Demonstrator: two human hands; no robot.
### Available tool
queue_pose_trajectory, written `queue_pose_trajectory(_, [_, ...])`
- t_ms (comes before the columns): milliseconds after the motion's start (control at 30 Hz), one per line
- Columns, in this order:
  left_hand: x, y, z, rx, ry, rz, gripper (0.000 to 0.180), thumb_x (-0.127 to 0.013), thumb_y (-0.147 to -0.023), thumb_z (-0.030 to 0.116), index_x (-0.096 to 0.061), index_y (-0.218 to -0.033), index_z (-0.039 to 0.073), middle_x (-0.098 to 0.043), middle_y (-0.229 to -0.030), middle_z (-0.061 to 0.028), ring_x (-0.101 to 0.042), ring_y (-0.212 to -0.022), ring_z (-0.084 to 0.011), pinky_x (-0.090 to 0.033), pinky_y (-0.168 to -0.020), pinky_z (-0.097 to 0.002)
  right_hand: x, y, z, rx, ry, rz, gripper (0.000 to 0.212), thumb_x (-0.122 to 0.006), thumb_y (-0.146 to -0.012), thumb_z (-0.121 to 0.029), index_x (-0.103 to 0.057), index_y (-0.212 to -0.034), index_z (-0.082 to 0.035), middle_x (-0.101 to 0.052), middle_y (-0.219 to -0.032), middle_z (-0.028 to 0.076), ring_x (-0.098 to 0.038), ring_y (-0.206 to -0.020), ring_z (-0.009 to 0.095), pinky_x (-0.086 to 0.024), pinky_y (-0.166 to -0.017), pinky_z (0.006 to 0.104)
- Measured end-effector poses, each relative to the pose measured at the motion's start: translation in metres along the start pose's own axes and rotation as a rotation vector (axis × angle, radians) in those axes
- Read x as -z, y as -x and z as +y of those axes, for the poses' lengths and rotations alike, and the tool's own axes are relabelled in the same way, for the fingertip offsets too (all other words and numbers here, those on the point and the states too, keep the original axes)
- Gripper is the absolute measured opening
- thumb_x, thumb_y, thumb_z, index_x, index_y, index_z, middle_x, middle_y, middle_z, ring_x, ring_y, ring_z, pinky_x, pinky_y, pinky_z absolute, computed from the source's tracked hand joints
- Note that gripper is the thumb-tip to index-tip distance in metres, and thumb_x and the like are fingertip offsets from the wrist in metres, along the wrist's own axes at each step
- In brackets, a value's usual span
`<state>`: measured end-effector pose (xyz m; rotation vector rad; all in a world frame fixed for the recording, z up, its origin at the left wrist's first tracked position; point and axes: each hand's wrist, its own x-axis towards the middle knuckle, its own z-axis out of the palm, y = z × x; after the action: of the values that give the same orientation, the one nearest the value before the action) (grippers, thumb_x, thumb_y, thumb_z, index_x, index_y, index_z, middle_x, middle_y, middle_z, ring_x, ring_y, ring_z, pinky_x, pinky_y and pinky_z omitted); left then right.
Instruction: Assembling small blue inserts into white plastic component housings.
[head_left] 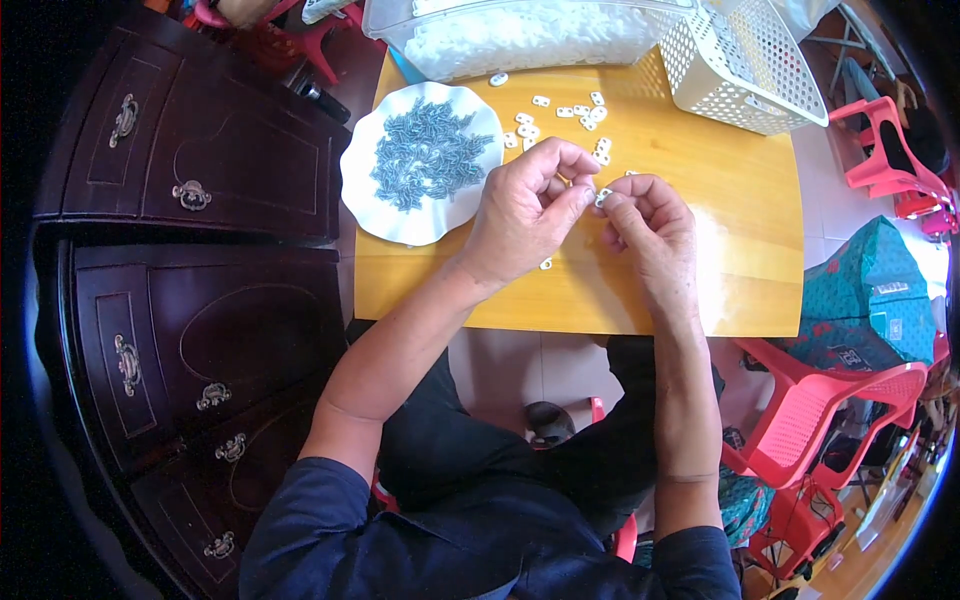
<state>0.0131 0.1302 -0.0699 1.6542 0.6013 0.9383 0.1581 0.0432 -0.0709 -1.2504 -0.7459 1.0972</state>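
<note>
Over the wooden table, my two hands meet fingertip to fingertip. Between the thumb and fingers of my right hand (pixel 655 228) is a small white plastic piece (pixel 603 197) with holes. My left hand (pixel 530 205) is closed in a pinch right beside it; whatever its fingertips hold is too small to make out. To the left, a white scalloped plate (pixel 357 200) bears a heap of small grey metal pieces (pixel 425 150), too fine to name. More white two-holed pieces (pixel 582 112) lie scattered beyond my hands. One loose white piece (pixel 546 264) rests under my left wrist.
At the table's (pixel 740 290) far edge stands a clear bin (pixel 540 45) full of white pieces. Right of it is a white perforated basket (pixel 745 75). Dark wooden cabinets (pixel 230 290) flank the left; red plastic stools (pixel 800 420) and a teal bag (pixel 870 290) are at right.
</note>
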Motion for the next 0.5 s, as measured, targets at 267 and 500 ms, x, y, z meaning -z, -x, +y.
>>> queue_pose_trajectory(267, [0.0006, 0.0001, -0.0001, -0.015, -0.020, -0.003, 0.015, -0.063, -0.091, -0.004, -0.061, -0.106, -0.002, -0.069, -0.091, -0.0067, -0.071, -0.078, -0.0107, -0.055, -0.066, -0.0234, 0.0007, -0.0004, 0.0002, 0.004, 0.016, 0.003, 0.008, -0.064, -0.097, -0.011, -0.063, -0.102, -0.004, -0.069, -0.086, 0.002, -0.056, -0.067, 0.005, -0.044, -0.061, 0.0202])
queue_pose_trajectory(500, [0.0011, 0.0005, 0.0057, 0.046, -0.020, -0.035, 0.016, -0.064, -0.093, -0.003, -0.061, -0.108, -0.001, -0.066, -0.096, -0.0029, -0.062, -0.082, -0.0036, -0.052, -0.072, -0.0189, 0.0012, -0.0009, 0.0024, 0.037, 0.023, -0.002, 0.008, -0.064, -0.097, -0.010, -0.064, -0.102, -0.004, -0.069, -0.086, 0.002, -0.056, -0.067, 0.005, -0.043, -0.061, 0.0201])
